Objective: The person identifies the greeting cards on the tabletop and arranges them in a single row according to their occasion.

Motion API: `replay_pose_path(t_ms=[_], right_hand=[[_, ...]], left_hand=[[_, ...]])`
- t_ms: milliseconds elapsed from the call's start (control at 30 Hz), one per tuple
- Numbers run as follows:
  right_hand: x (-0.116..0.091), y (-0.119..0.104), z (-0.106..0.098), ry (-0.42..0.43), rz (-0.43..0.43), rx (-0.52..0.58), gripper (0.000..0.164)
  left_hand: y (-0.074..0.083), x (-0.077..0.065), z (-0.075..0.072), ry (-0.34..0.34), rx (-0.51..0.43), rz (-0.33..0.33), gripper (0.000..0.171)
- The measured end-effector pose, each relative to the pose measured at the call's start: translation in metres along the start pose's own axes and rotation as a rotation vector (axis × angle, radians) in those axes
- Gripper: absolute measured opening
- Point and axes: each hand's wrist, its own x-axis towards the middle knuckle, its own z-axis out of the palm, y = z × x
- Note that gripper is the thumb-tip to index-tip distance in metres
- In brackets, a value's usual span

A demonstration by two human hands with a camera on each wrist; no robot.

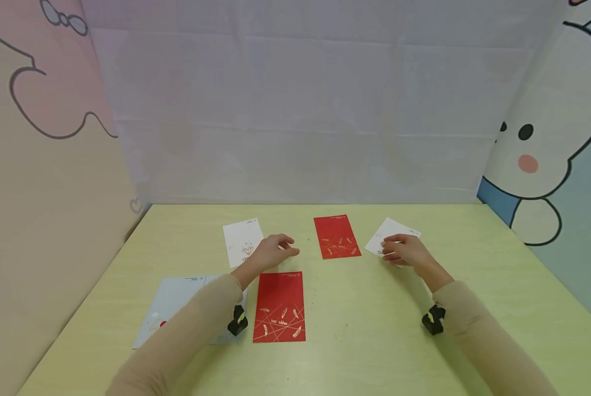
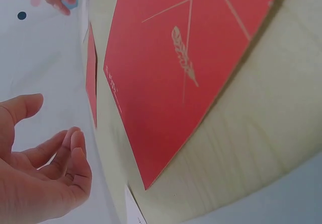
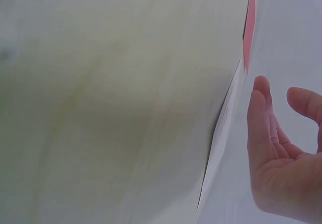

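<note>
My left hand (image 1: 274, 251) hovers above the table between a white card (image 1: 237, 242) and the near red card (image 1: 279, 313), its fingers loosely bent with nothing between them. Gold feathers and crossing lines decorate that red card, large in the left wrist view. Over the white card at the right (image 1: 391, 226), my right hand (image 1: 407, 251) overlaps its lower part in the head view. In the right wrist view a gap parts thumb and fingers (image 3: 257, 128), and the white card (image 3: 220, 138) lies beside them. Another red card (image 1: 337, 236) lies between the two hands, farther back.
A pale blue card or folder (image 1: 169, 302) lies at the left, partly hidden beneath my left forearm. All the cards rest on a light wooden table (image 1: 364, 352). A white cloth (image 1: 295, 110) hangs behind the table's far edge, with cartoon-printed walls on both sides.
</note>
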Motion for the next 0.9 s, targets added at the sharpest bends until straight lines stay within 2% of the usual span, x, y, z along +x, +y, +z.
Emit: replay_pose_path(t_ms=[200, 400, 667, 900], right_hand=[[0.007, 0.003, -0.004, 0.033, 0.015, -0.005, 0.041], [0.014, 0.001, -0.004, 0.044, 0.021, 0.039, 0.04], [0.026, -0.005, 0.006, 0.065, 0.054, 0.091, 0.039], [0.035, -0.009, 0.014, 0.05, 0.024, 0.058, 0.042]], left_hand=[[-0.003, 0.016, 0.006, 0.006, -0.007, -0.048, 0.044], [-0.001, 0.026, 0.015, 0.019, -0.109, -0.095, 0.05], [0.0, 0.038, 0.03, 0.051, -0.187, -0.123, 0.048], [0.007, 0.045, 0.036, 0.05, -0.241, -0.138, 0.048]])
